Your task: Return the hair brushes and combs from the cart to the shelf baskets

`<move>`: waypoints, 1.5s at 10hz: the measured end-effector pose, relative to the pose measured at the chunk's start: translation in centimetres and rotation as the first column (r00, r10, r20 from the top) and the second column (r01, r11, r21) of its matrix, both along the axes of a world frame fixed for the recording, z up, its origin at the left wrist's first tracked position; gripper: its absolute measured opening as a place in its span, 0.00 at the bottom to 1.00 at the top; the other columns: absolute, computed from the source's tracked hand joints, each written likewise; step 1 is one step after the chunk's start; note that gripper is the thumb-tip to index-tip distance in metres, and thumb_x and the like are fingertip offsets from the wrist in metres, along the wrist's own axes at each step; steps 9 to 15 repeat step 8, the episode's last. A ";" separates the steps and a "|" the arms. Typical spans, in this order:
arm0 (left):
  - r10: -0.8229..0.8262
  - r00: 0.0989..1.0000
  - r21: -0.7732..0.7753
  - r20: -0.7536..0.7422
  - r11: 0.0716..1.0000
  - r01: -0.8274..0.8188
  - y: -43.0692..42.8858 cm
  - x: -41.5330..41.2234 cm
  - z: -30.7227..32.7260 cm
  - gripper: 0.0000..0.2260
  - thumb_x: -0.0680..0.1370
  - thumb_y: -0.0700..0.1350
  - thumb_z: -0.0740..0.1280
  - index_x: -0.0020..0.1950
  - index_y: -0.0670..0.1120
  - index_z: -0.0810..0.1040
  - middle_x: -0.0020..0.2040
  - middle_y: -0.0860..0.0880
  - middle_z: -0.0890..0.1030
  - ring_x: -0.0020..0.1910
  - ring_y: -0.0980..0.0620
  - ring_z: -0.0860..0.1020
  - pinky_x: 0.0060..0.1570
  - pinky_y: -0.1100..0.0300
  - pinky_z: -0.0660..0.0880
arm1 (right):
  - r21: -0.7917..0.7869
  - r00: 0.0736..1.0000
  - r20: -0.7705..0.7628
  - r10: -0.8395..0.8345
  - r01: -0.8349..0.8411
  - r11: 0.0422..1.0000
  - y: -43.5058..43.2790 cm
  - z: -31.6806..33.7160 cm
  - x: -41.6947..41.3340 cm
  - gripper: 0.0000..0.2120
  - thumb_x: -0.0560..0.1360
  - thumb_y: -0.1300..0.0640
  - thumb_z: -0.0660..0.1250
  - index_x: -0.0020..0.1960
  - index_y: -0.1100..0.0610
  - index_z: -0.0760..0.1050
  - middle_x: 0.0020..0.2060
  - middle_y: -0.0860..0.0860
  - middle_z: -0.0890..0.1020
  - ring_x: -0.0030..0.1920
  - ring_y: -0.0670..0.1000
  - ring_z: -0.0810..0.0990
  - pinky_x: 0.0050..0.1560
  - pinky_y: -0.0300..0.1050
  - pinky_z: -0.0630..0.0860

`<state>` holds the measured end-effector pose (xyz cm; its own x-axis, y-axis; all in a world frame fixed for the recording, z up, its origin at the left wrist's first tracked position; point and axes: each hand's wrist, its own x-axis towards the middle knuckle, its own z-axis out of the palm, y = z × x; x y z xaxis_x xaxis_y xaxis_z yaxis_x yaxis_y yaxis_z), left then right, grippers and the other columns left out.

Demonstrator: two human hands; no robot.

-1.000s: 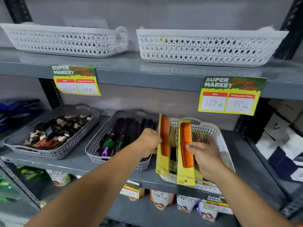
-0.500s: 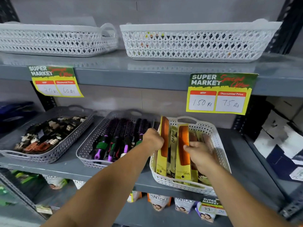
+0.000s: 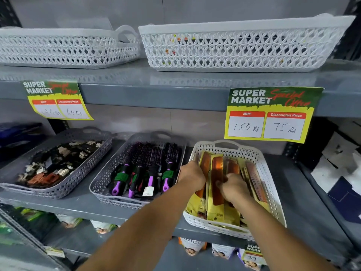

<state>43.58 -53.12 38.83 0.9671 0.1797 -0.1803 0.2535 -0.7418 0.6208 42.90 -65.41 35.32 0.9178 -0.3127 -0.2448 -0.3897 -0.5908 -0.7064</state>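
Observation:
A white lattice basket (image 3: 261, 165) on the middle shelf holds several orange combs on yellow cards (image 3: 216, 192). Both my hands are inside it. My left hand (image 3: 192, 174) grips the leftmost comb pack (image 3: 205, 165) at the basket's left wall. My right hand (image 3: 234, 187) is closed on the packs in the middle, pressing them down. To the left, a grey basket (image 3: 106, 177) holds round hair brushes (image 3: 150, 165) with purple and black handles. The cart is out of view.
A grey basket of hair clips (image 3: 56, 167) sits at far left. Two white baskets (image 3: 240, 45) stand on the upper shelf. Yellow price tags (image 3: 271, 116) hang from that shelf's edge. Sachets hang below the middle shelf; boxes lie at right.
The comb packs, held upright above the basket a second ago, have been lowered into it. Both hands went down with them, and the view shifted closer.

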 end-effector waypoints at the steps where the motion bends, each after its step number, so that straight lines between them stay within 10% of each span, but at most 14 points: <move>1: -0.009 1.000 0.058 0.014 0.998 0.009 -0.4 0.0 -0.2 0.12 0.74 0.32 0.60 0.56 0.38 0.77 0.54 0.39 0.81 0.50 0.41 0.81 0.40 0.55 0.77 | -0.200 0.998 -0.055 0.011 -0.022 0.980 0.5 0.9 0.3 0.13 0.74 0.51 0.67 0.52 0.59 0.78 0.43 0.55 0.80 0.40 0.54 0.75 0.39 0.41 0.70; 5: -0.206 0.978 0.664 -0.013 0.730 0.162 -0.8 -0.2 -1.3 0.14 0.75 0.41 0.66 0.61 0.44 0.78 0.63 0.43 0.74 0.61 0.41 0.68 0.52 0.49 0.73 | -0.442 0.995 0.023 0.099 -0.079 0.893 1.1 1.6 -1.4 0.10 0.75 0.57 0.62 0.55 0.56 0.78 0.50 0.58 0.82 0.50 0.59 0.82 0.45 0.48 0.77; 8: -0.472 0.816 0.593 0.334 0.778 0.208 2.6 -4.7 2.6 0.19 0.74 0.44 0.60 0.65 0.42 0.71 0.64 0.41 0.71 0.62 0.37 0.69 0.59 0.44 0.70 | -0.170 0.848 0.516 0.119 -0.035 0.985 -0.1 2.6 -7.4 0.13 0.75 0.56 0.66 0.60 0.51 0.78 0.52 0.51 0.83 0.52 0.50 0.82 0.54 0.45 0.77; 15: -0.472 0.816 0.593 0.334 0.778 0.208 2.6 -4.7 2.6 0.19 0.74 0.44 0.60 0.65 0.42 0.71 0.64 0.41 0.71 0.62 0.37 0.69 0.59 0.44 0.70 | -0.170 0.848 0.516 0.119 -0.035 0.985 -0.1 2.6 -7.4 0.13 0.75 0.56 0.66 0.60 0.51 0.78 0.52 0.51 0.83 0.52 0.50 0.82 0.54 0.45 0.77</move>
